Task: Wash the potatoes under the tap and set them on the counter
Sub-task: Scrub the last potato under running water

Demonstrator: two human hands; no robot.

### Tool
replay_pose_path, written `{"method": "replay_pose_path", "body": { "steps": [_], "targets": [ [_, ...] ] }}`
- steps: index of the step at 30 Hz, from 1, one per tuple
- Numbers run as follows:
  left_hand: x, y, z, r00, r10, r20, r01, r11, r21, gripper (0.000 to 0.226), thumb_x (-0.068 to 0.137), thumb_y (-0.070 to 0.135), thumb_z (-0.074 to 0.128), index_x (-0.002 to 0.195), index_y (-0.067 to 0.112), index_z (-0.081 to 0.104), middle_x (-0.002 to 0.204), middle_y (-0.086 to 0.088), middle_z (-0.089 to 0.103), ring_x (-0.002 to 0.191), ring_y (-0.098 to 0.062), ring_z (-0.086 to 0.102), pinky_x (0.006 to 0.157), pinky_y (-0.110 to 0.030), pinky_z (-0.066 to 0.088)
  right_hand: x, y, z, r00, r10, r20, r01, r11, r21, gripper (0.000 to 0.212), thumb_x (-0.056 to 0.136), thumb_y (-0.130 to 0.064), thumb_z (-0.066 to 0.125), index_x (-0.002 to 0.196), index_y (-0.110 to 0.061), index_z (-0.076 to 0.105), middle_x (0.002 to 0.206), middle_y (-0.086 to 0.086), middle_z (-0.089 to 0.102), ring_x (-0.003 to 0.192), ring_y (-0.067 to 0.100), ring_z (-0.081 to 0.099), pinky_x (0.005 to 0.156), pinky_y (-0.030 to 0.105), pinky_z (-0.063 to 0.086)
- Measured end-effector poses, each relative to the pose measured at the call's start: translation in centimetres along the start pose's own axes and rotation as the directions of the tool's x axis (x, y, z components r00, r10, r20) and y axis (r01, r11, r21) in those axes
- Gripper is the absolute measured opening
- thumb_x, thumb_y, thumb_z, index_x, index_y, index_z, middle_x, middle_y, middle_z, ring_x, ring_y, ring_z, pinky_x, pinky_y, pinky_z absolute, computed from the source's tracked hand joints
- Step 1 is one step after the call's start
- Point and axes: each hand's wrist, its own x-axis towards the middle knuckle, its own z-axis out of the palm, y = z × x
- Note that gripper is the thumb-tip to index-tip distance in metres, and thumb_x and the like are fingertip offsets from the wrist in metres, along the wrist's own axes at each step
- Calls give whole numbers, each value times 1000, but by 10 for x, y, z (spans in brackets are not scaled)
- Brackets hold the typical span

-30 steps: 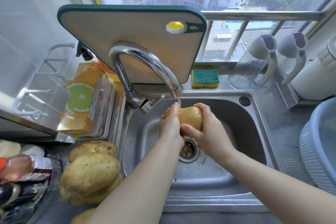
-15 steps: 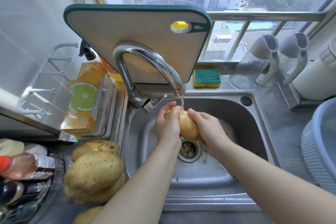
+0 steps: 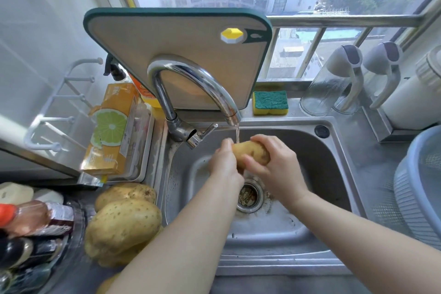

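Over the stainless steel sink [image 3: 334, 169], left hand [image 3: 223, 162] and right hand [image 3: 274, 164] both grip a yellow-brown potato [image 3: 250, 151], fingers curled round it, under the curved chrome tap [image 3: 191, 83] stream.

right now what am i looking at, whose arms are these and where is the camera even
There is no machine here: these are a person's two bare arms. The camera sits on the person's head and looks forward and down, so the arms reach in from the bottom edge. The left hand and right hand together hold one potato under a thin stream from the tap, over the steel sink. Just left of the sink lies a pile of other potatoes. Behind the tap a cutting board leans upright, with a green and yellow sponge beside it.
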Motion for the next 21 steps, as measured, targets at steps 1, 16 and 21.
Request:
{"method": "replay_pose_path", "body": {
  "steps": [1, 16, 21],
  "targets": [
    [-1, 0, -1, 996, -86, 6, 86, 996, -35, 12, 89, 22, 59, 82, 13, 56, 87, -10, 58, 75, -27, 59, 80, -41, 55, -2, 8, -3, 987, -154, 41, 157, 985, -75, 49, 77, -47, 65, 104, -7, 68, 97, 4, 67, 87, 14, 59, 81, 22, 47],
    [-9, -12, -27, 749, 433, 502, -598, 768, 229, 22, 100, 22, 44, 119, 34, 46, 122, 10, 59, 117, -10, 55, 105, -37, 43, 12, -16, -11, 211, 653, 728, -926, -105, 362, 46, 88, -52, 60, 111, -12, 61, 101, 17, 69, 77, 28, 70, 53, 38, 58],
    [-6, -12, -22, 812, 487, 321, -557, 811, 179, 19, 93, 13, 56, 100, 31, 57, 93, 1, 70, 94, -17, 65, 97, -42, 50, 2, -15, 5, 431, 759, 487, -873, 215, 437, 40, 87, -48, 63, 98, -10, 70, 101, 16, 73, 84, 31, 73, 73, 48, 60]
  ]
}}
